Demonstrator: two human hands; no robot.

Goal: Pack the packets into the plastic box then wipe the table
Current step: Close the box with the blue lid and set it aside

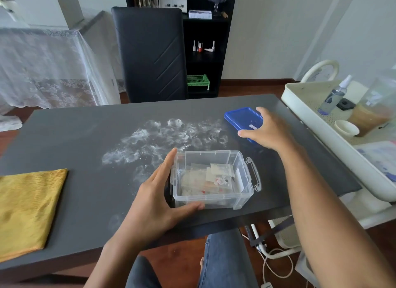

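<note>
Dark grey worktop [64,137], white powder smear [162,142] mid-surface. One yellow cloth [27,210] at left edge. One clear plastic box [214,178] near front edge, lid off, several packets [205,178] inside. One blue lid [242,120] far right. Left hand [158,202] grips box's left end; right hand [267,131] spread wide over lid, thumb touching.

Packets [205,180] inside open plastic box [240,200]

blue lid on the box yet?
No, the blue lid lies on the table under the right hand, apart from the plastic box.
</note>
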